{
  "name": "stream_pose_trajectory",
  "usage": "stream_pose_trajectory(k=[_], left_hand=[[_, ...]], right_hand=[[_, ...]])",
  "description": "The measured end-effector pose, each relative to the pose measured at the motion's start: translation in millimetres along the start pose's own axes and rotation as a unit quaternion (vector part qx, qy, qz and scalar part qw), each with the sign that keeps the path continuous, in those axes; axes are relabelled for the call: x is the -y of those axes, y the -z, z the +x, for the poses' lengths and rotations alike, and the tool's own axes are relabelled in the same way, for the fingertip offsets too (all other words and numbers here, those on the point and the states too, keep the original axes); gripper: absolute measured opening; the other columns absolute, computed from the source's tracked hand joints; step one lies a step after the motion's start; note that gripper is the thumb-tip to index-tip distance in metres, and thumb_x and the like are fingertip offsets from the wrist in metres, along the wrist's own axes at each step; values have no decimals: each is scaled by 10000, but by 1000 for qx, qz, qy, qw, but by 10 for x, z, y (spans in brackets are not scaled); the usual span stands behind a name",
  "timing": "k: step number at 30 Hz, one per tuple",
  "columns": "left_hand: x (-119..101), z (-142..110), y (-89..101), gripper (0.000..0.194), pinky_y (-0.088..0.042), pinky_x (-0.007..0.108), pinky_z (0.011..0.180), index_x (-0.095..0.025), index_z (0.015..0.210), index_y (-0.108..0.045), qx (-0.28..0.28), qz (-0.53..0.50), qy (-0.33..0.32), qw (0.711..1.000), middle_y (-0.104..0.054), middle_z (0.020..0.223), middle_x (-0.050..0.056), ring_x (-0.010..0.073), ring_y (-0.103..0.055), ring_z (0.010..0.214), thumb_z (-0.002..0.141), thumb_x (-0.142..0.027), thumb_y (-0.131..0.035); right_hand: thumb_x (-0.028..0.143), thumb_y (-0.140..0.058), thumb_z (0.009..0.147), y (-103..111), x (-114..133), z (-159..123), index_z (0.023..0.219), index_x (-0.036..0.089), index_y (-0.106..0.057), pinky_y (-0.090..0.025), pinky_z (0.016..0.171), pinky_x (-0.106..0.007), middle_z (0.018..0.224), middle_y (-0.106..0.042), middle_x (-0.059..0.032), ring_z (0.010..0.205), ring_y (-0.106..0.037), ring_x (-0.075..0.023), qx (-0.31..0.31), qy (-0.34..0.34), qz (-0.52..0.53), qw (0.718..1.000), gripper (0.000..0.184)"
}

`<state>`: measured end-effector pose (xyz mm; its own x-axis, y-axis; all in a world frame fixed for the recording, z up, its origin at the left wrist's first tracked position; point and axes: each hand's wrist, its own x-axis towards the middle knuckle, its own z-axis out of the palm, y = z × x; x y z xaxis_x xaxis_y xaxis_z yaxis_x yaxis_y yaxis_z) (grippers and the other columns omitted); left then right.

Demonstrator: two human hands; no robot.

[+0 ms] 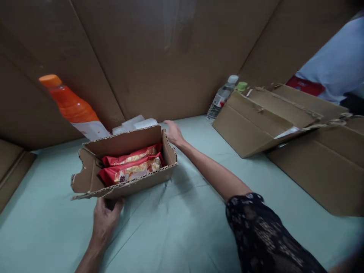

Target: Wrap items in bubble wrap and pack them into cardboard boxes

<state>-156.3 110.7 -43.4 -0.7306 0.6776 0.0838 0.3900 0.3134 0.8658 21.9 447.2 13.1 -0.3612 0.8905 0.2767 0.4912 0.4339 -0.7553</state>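
A small open cardboard box (153,182) with torn, ragged edges is in front of me, slightly tilted. Two red snack packets (139,169) lie side by side inside it. My left hand (106,216) grips the lower front side of the box, its fingertips partly hidden under it. At the far right corner, my right hand (173,133) is stretched out beside the box, fingers extended; part of it is hidden behind the cardboard. Just behind the box are an orange drink bottle (75,108), leaning in view, and some white translucent packages (136,123).
A water bottle (222,98) and a green-capped container (241,86) stand at the back right. Beside them are larger open cardboard boxes (247,129). Cardboard walls (182,68) rise behind the pale green covered surface (176,231). A person's light blue clothing (335,57) shows at right.
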Motion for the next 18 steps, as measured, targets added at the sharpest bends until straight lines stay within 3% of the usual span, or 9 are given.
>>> stream_pose_trajectory(k=[4,6,8,10,13,15,18], left_hand=[[38,30,3,488,-541,365,752,-199,961,-593,0,-8,33,999,-696,870,52,257,-675,839,624,-515,-750],[37,51,-1,503,-538,362,728,-197,952,-597,1,-10,36,999,-690,852,50,258,-670,818,597,-516,-758],[18,59,-2,515,-533,354,722,-193,959,-609,1,-9,29,1000,-690,864,51,255,-662,823,584,-511,-760],[-24,52,3,510,-517,334,686,-190,963,-616,0,-6,17,1000,-677,854,41,231,-637,777,593,-516,-748],[-106,35,24,484,-455,299,593,-188,943,-611,7,7,4,1000,-611,761,4,177,-541,647,612,-524,-720],[-151,38,34,485,-456,295,621,-184,962,-606,18,0,-14,1000,-603,784,4,174,-539,678,620,-510,-714],[-203,59,36,527,-505,335,773,-178,1036,-592,28,-24,-31,999,-630,898,32,208,-594,824,625,-482,-722]], right_hand=[[249,-682,885,-162,200,356,907,137,-687,-472,968,-382,1035,-704,-91,999,-628,-219,-6,-3,8,1000,114],[248,-646,912,-8,251,299,909,154,-677,-450,999,-377,1092,-693,-85,1035,-612,-206,-53,30,11,998,100],[255,-626,917,297,254,97,904,176,-670,-423,1028,-385,1132,-688,-75,1080,-599,-208,-117,87,10,989,91],[276,-616,914,667,228,-233,880,195,-665,-410,1029,-398,1096,-704,-66,1077,-603,-221,-160,132,-5,978,101],[339,-598,909,1111,179,-912,851,214,-651,-439,959,-379,950,-720,-51,961,-625,-222,-122,130,-26,984,148],[374,-596,897,1230,152,-1426,824,216,-635,-470,844,-339,840,-699,-35,819,-614,-197,-57,92,-4,994,178],[433,-640,859,1155,146,-2152,788,208,-605,-454,687,-289,738,-629,-6,678,-552,-153,16,-10,101,995,238]])
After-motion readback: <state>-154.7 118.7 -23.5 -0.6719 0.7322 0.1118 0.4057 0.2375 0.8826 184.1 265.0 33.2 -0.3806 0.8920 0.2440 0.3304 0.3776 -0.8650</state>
